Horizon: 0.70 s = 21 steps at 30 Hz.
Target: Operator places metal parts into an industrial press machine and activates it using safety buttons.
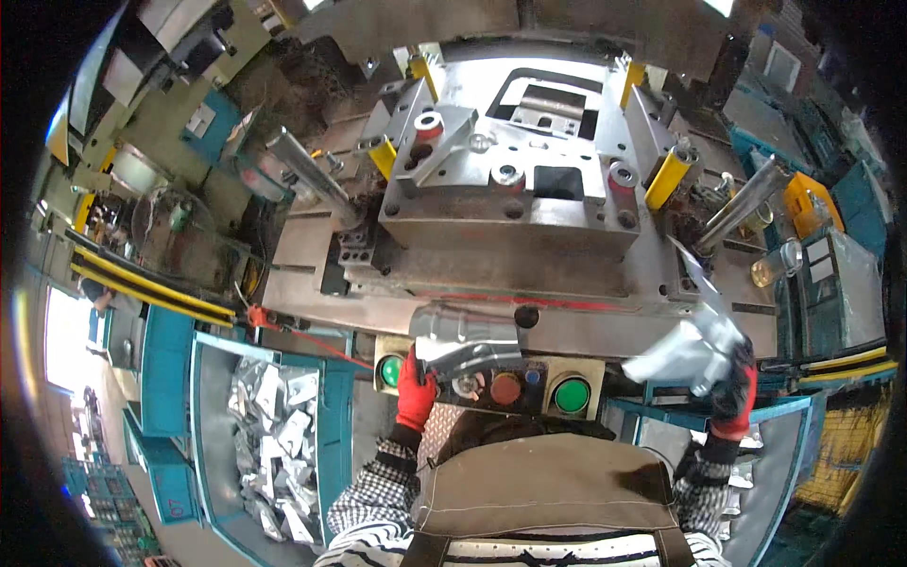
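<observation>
My left hand [416, 395], in a red glove, is closed on the left edge of a stamped sheet-metal part [465, 338]. That part is grey, curved and ribbed, and hangs over the control box [441, 386] in front of the die. My right hand [735, 392], in a red and dark glove, grips a second bent metal part [682, 352] above the right-hand bin. This piece is shiny and smeared by motion, and its exact outline is hard to read. Ahead of both hands lies the press die [510, 248], a steel block with a polished top plate.
Green buttons [571, 395] and a red button [505, 388] sit on the control box. A blue bin [326, 444] of metal pieces stands left, another bin [770, 472] right. Steel posts [312, 175] and yellow posts [669, 178] rise around the die. A jar [777, 265] stands at right.
</observation>
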Available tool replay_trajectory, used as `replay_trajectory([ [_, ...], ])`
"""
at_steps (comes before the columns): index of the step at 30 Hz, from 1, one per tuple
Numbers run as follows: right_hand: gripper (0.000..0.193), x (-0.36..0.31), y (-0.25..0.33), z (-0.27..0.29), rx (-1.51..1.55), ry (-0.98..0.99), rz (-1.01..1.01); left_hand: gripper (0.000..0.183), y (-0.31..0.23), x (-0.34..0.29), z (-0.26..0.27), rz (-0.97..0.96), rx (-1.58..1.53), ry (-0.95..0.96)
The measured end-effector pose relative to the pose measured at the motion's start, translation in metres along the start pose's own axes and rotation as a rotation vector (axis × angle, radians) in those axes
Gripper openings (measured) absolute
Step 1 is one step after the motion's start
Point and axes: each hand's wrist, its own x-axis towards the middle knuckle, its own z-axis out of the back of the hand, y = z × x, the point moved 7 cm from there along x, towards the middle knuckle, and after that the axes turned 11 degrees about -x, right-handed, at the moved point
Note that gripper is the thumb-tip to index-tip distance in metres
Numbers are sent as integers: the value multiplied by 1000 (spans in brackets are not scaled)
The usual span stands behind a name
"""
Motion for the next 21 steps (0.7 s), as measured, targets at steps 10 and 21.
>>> replay_trajectory([
  [10, 24, 187, 270, -313, 285, 554, 250, 76, 4, -7, 11, 20, -139, 6],
  [21, 66, 287, 295, -425, -1313, 655, 402, 76, -18, 2, 24, 8, -97, 22],
])
